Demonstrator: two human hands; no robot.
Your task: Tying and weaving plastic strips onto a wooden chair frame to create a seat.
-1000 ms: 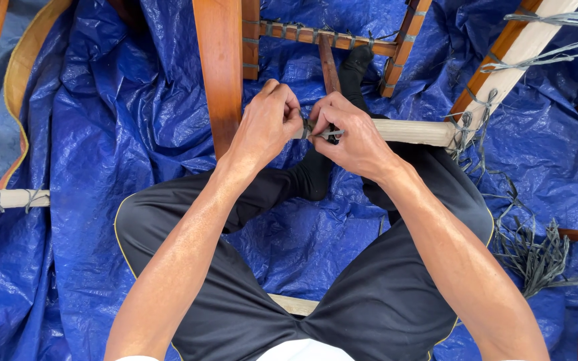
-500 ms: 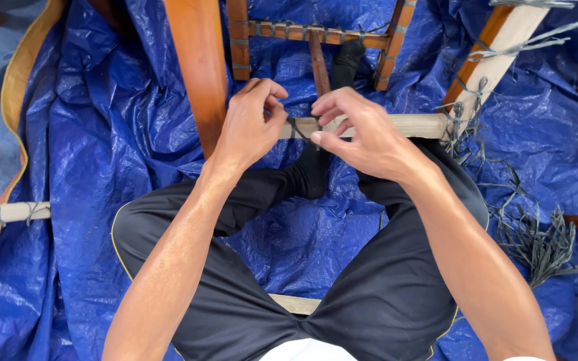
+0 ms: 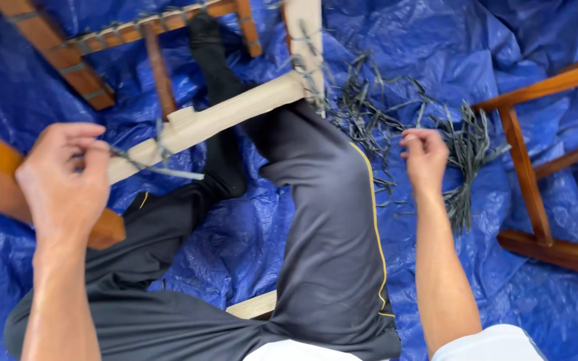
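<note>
The person sits on a blue tarpaulin (image 3: pixel 68 281) spread over the floor, legs in dark trousers (image 3: pixel 329 220) stretched through a wooden chair frame. The left hand (image 3: pixel 61 177) is raised beside the pale unvarnished rail (image 3: pixel 215 120), its fingers (image 3: pixel 91 150) pinched shut on a thin grey cord (image 3: pixel 158 168) that runs taut from the hand to the rail, where it is looped around the wood. The right hand (image 3: pixel 424 157) is well apart from the rail, beside the right thigh, fingers curled loosely at the edge of a heap of cut grey cord strands (image 3: pixel 436 134) lying on the tarpaulin; whether a strand is actually held there cannot be told. A second chair frame (image 3: pixel 536 194) of reddish varnished wood lies at the right. Judgement on the step in hand: the binding will sit best if tension on the cord is maintained by the left hand while the next strand is selected, with the wrap kept square to the rail and clear of the trouser leg beneath it; slack at this point would likely loosen the loop. No packages, labels or signs are visible anywhere in view.
</note>
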